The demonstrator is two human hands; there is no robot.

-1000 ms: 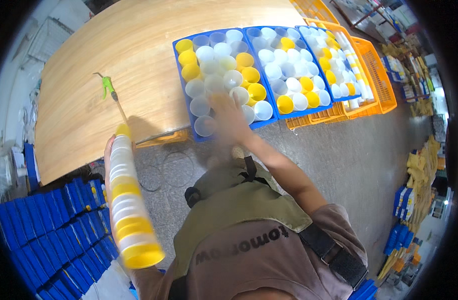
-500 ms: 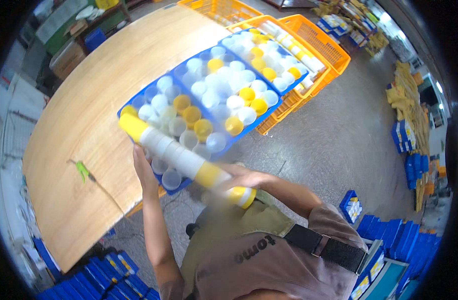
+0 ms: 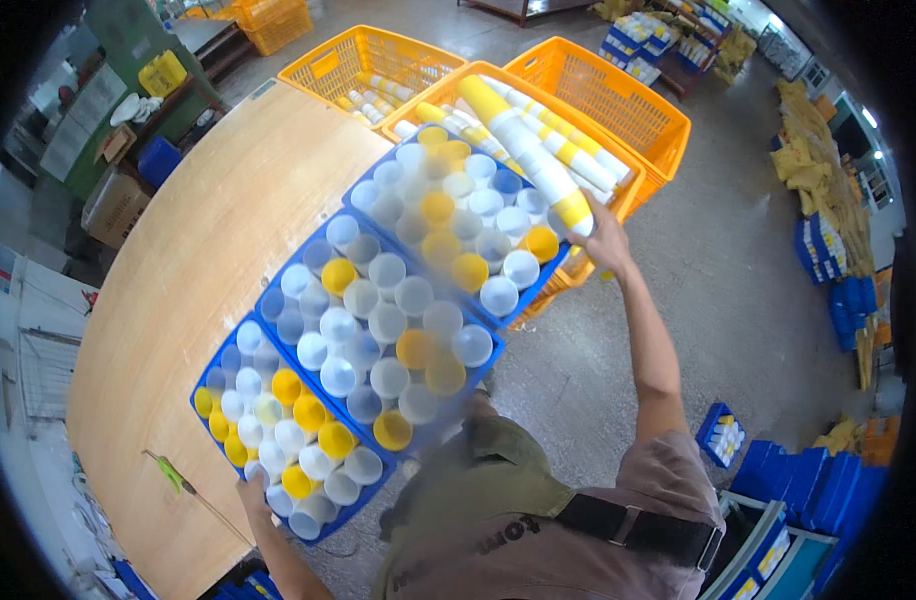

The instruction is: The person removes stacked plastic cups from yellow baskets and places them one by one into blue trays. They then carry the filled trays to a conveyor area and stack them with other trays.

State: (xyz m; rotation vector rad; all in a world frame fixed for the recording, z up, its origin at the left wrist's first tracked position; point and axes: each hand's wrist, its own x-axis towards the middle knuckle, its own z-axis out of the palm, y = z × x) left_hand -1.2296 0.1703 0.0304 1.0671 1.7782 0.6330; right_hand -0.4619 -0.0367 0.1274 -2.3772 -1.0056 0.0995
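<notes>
A long stack of nested white and yellow cups [image 3: 526, 150] lies slantwise over other stacks in the orange crate at the far right. My right hand [image 3: 603, 238] is closed round its near end. Three blue trays stand in a row, filled with upright cups: a near tray [image 3: 340, 522], a middle tray [image 3: 268, 318] and a far tray [image 3: 500, 322]. My left hand [image 3: 256, 496] is at the left edge of the near tray, against its cups. Its fingers are mostly hidden there. A blurry patch covers part of the middle and far trays.
The trays rest along the right side of a curved wooden table [image 3: 208, 190]. A green-handled tool [image 3: 168, 472] lies at its near left. Behind stand an orange crate with stacks [image 3: 323, 75] and another orange crate [image 3: 668, 130]. Blue trays [image 3: 788, 480] are piled at lower right.
The cup stack has gone from in front of my body to the far right crate, with my right hand on it. My left hand is lower in view. The view has shifted.
</notes>
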